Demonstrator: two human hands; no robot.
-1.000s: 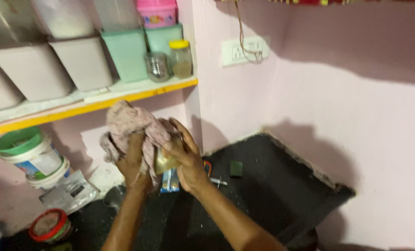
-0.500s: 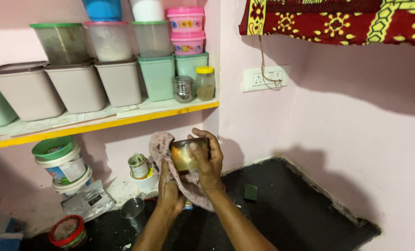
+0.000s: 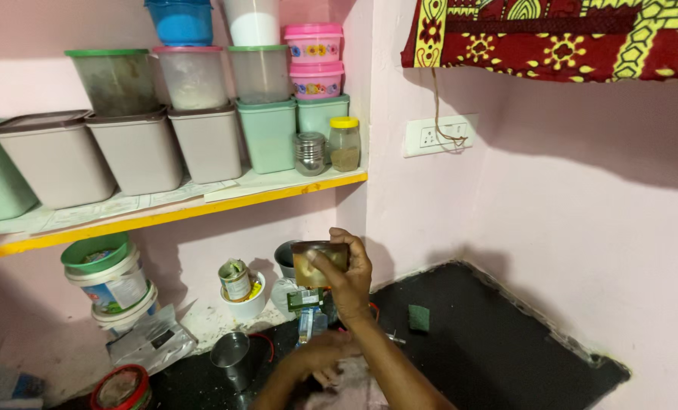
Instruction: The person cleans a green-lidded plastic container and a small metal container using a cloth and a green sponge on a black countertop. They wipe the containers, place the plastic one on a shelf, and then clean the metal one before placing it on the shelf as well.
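My right hand (image 3: 348,279) is grasping a small metal jar (image 3: 320,263), fingers closing around its side, thumb lying across its front, my left hand (image 3: 325,355) is resting lower, below the jar, touching a pinkish cloth (image 3: 348,387), fingers half curled on it.

I see a small metal cup (image 3: 320,263) with a brassy, shiny side, held up near the middle of the frame, slightly below centre and tilted on its side. Lower down, at the bottom centre, a crumpled pinkish cloth (image 3: 352,386) lies bunched on the dark table.
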